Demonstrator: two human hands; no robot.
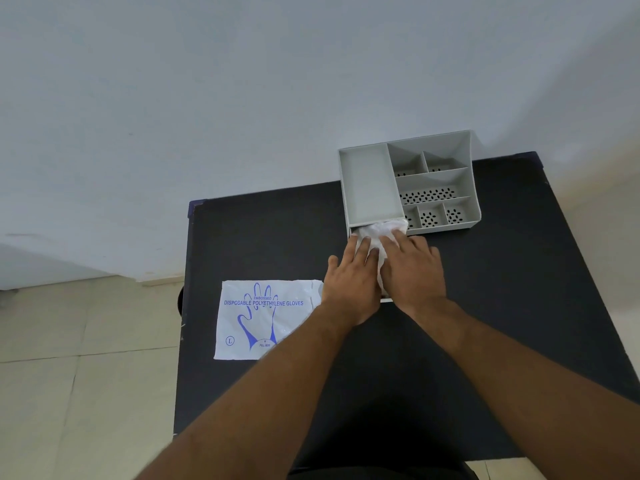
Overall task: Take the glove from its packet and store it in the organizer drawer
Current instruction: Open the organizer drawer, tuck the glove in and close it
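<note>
Stowing step: left hand [351, 280] and right hand [412, 271], fingers spread flat, press crumpled glove [379, 233] into drawer [386, 300] under organizer [408, 181]; next, likely push drawer shut.

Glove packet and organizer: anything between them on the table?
Head view: the left hand lies between the glove packet and the organizer; otherwise bare black table.

I see the organizer [408, 181] at the table's [263, 237] far right corner, the packet [265, 318] by the left edge, my hands between them.
</note>
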